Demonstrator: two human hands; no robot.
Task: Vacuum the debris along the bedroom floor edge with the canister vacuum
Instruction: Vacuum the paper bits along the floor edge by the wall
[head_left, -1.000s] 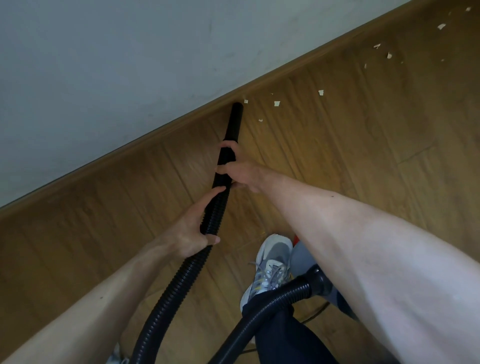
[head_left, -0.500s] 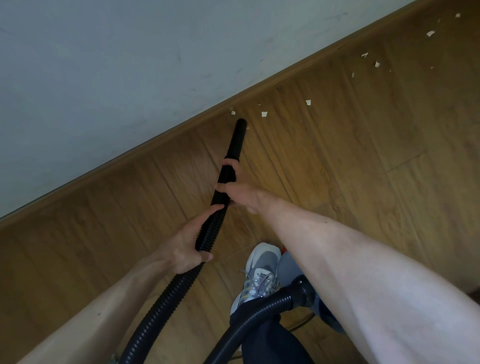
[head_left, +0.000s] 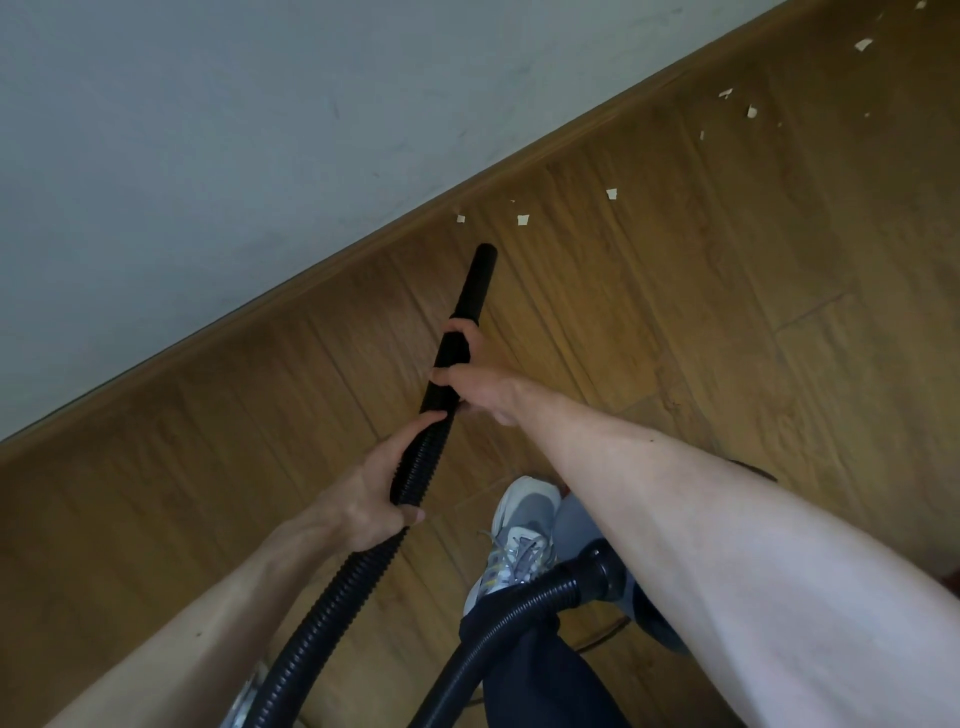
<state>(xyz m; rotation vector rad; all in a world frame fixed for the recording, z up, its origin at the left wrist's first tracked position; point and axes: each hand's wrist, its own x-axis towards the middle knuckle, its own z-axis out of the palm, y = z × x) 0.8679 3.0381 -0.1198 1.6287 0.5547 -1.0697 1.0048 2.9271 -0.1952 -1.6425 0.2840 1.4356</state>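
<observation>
Two runs of black ribbed hose cross the near edge of the wooden floor. One climbs from the bottom left toward the hands. The other arcs right over a dark trouser leg to a black cuff beside a grey-and-white shoe.

Just beyond, the left hand grips the ribbed hose, thumb laid along its top and fingers curled under it. A little farther, the right hand is clenched round the smooth black tube where it joins the hose, its fingers wrapped over the far side.

That tube slants away toward the brown baseboard, its tip stopping short of it. Whether the tip touches the floor cannot be told. Pale scraps lie just past the tip by the baseboard, with more scattered well off to the far right. A grey wall rises behind.
</observation>
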